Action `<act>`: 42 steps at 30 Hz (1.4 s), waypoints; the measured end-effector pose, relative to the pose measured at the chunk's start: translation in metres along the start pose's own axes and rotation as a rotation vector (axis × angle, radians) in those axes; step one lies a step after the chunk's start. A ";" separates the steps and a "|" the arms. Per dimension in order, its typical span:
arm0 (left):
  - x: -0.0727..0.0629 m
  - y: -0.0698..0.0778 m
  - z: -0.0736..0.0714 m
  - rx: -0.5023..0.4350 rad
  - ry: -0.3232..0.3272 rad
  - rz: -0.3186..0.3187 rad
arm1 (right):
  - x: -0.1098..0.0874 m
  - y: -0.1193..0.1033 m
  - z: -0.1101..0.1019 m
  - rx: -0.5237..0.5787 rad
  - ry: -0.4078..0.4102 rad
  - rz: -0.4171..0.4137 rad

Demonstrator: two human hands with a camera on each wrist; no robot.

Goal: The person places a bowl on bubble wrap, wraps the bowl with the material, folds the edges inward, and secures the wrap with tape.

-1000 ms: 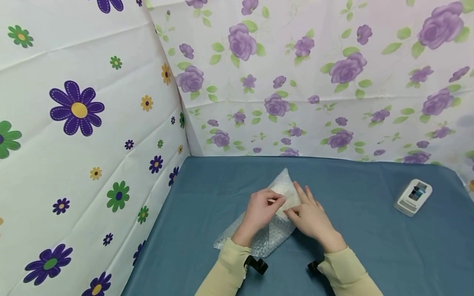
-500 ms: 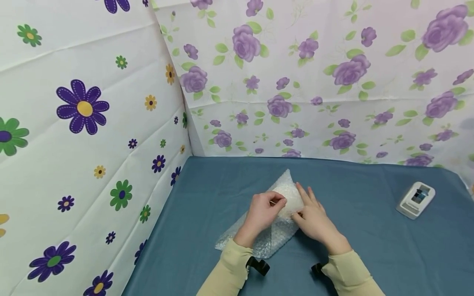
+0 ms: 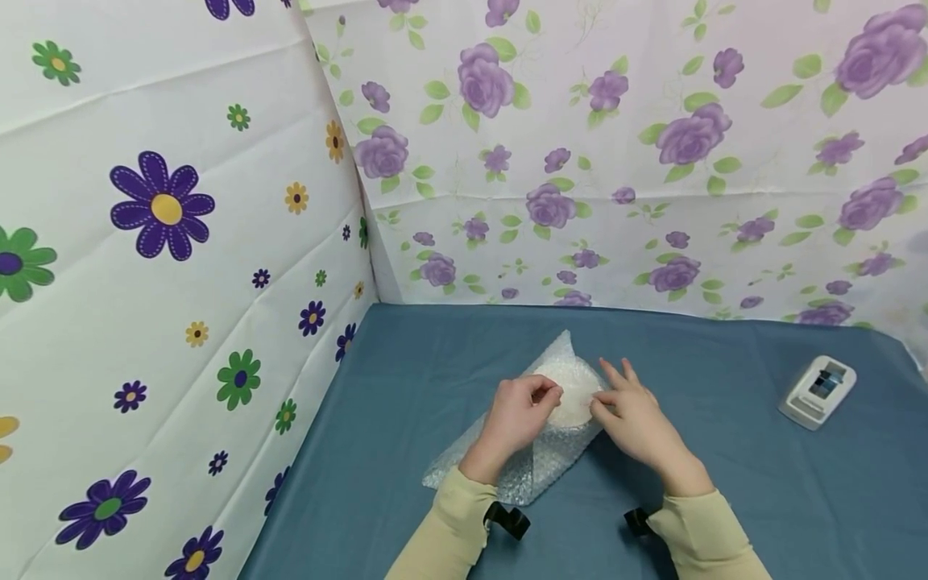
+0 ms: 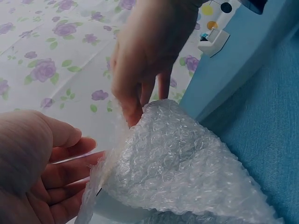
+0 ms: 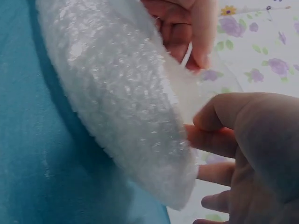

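Bubble wrap lies folded around a round, pale object on the table; the object's kind is hidden by the wrap. My left hand pinches what looks like a strip of clear tape above the wrap, its thin edge showing in the right wrist view. At the wrap's right side, my right hand brings thumb and index finger together on the clear film, its other fingers spread. In the left wrist view, the wrap rises to a bulge between both hands.
A white tape dispenser stands at the right of the blue cloth-covered table. Flower-patterned sheets hang behind and along the left side. Black wrist-camera mounts jut from both sleeves.
My right hand has slid to the right, away from the left one, and its thumb and index finger have come together. My left hand has stayed nearly in place. The head view has shifted slightly.
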State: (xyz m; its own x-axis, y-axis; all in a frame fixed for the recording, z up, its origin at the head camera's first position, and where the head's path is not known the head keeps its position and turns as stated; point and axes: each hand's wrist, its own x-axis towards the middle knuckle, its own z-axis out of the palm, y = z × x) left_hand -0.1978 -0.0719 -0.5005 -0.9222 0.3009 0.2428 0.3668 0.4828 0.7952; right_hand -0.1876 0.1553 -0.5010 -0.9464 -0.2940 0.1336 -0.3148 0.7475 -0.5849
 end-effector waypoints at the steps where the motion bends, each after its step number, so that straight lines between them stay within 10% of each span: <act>1: 0.000 0.000 0.000 0.001 0.001 0.000 | 0.000 0.000 -0.002 0.002 0.015 0.011; 10: 0.001 0.000 0.001 0.049 0.007 0.016 | -0.001 -0.002 -0.009 0.087 0.139 0.038; 22: 0.001 0.002 -0.002 0.132 -0.013 0.033 | -0.001 0.000 0.002 -0.087 -0.050 -0.040; 42: 0.000 -0.003 -0.012 0.061 -0.032 0.045 | -0.006 -0.015 0.028 -0.157 0.000 0.070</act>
State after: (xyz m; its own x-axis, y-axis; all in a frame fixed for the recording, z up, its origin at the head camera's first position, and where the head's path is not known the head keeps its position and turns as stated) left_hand -0.2002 -0.0833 -0.4958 -0.9005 0.3495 0.2588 0.4157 0.5169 0.7484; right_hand -0.1755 0.1290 -0.5157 -0.9664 -0.2380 0.0968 -0.2555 0.8501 -0.4606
